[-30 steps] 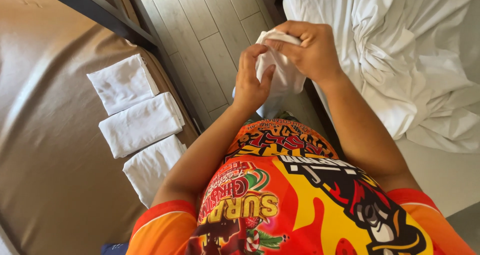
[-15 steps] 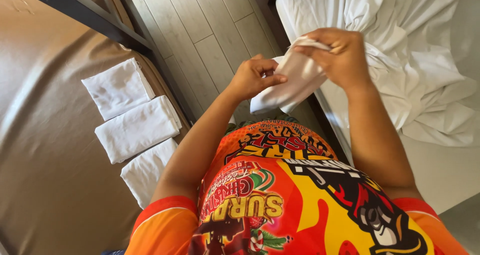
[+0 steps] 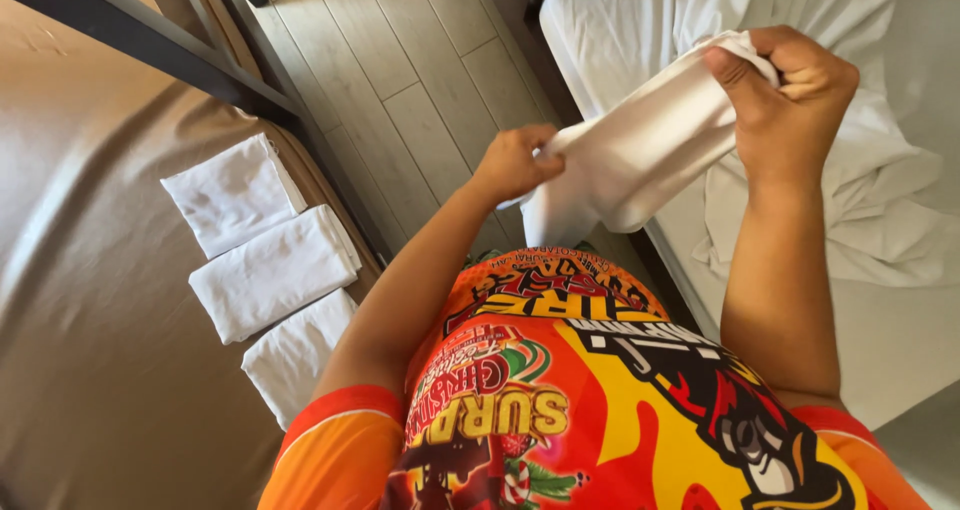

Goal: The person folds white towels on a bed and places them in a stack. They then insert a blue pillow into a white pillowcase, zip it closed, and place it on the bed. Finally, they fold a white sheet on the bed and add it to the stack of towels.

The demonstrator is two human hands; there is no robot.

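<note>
White cloth, held up in the air between both hands, above the strip of pale plank floor and the edge of the white bed; stretched slantwise, higher at the right, lower end hanging loose above the orange printed shirt. Largest to the left: a bed with a smooth brown cover, crossed at the top by a dark frame bar. To the right, the white bed, carrying rumpled white sheets. On the brown cover near its floor-side edge, three folded white cloths in a row: one farthest up, one in the middle just beside it, one lowest, partly hidden behind the left forearm. Right hand closed over the upper end of the held cloth, thumb pressed across the fabric, fingers curled behind. Left hand pinching the lower edge of the same cloth, fingers bunched together on the hem.
</note>
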